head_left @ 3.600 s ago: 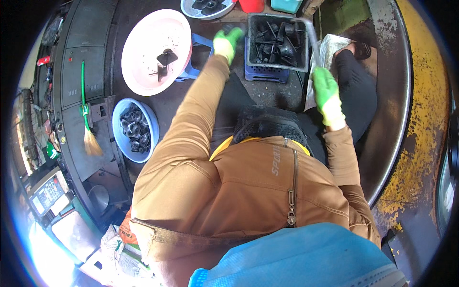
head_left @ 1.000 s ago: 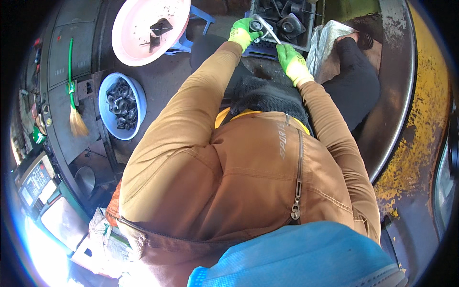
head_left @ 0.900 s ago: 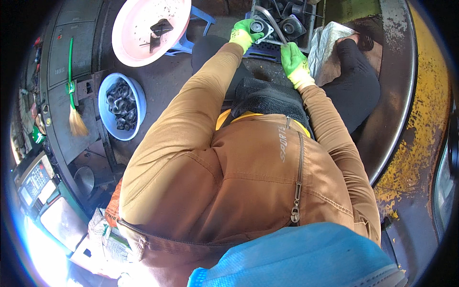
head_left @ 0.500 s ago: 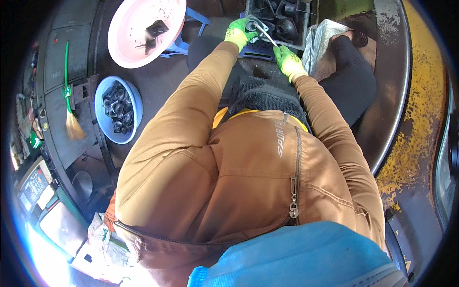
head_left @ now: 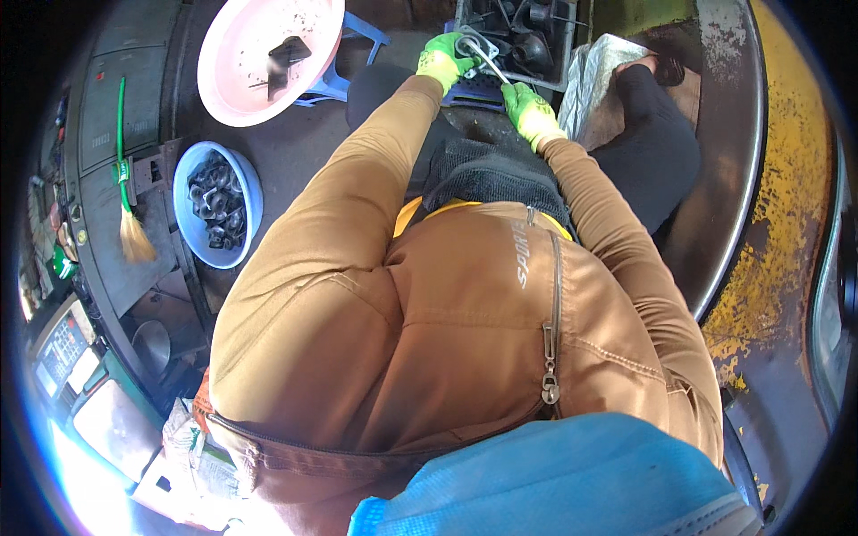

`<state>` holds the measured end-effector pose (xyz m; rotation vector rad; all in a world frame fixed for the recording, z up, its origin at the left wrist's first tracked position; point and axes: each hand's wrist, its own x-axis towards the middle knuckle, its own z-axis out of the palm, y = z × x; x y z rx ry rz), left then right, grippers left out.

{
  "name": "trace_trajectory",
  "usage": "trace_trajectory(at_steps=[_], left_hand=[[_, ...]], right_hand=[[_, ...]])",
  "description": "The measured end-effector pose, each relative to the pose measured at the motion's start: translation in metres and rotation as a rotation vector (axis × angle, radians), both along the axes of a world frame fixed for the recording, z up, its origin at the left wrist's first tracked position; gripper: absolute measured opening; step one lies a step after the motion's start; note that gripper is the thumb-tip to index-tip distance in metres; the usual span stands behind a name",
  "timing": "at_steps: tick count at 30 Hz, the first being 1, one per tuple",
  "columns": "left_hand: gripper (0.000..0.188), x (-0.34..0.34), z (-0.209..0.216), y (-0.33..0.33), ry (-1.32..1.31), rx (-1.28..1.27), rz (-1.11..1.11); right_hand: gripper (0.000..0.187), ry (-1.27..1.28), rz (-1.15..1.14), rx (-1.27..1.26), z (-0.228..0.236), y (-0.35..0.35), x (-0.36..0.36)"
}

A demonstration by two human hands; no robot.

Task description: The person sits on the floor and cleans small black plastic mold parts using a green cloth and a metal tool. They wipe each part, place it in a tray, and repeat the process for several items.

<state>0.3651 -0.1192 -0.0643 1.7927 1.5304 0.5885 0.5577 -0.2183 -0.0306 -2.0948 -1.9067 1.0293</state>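
My left hand (head_left: 441, 61), in a green and yellow glove, is closed on a small grey, shiny moulded part (head_left: 471, 43) with a rounded opening. In my right hand (head_left: 533, 114), gloved alike, is a slim, pale stick-like tool (head_left: 488, 61). Its far end reaches the part; the exact shape of its tip is too small to tell. Just beyond both hands stands a dark crate (head_left: 563, 62) that holds several black, funnel-like rubber parts (head_left: 532, 52). A blue plastic stand (head_left: 483, 95) shows under the crate's near edge.
Left of my arms, a pink basin (head_left: 228, 94) with black pieces rests on a blue stool (head_left: 362, 54). A blue tub (head_left: 257, 201) of black parts stands nearer. A green-handled broom (head_left: 134, 234) lies against grey cabinets. Silvery sacking (head_left: 597, 76) and a worn yellow metal edge (head_left: 773, 223) are right.
My right hand has shifted slightly left and down with the tool, which still reaches the part. My left hand stays closed on the part, almost in place.
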Motion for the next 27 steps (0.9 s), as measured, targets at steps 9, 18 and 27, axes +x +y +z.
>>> trace_trajectory(at_steps=[9, 18, 27], left_hand=[[0.050, -0.001, 0.012, -0.007, -0.008, -0.029, 0.030], [0.047, 0.000, 0.002, -0.003, -0.010, -0.008, 0.061], [0.045, 0.001, 0.011, -0.010, 0.003, -0.046, 0.011]], right_hand=[[0.052, -0.011, 0.021, 0.104, -0.011, 0.000, 0.002], [0.047, 0.009, 0.021, 0.035, -0.007, -0.002, -0.002], [0.047, 0.001, -0.028, 0.017, 0.013, -0.009, -0.001]])
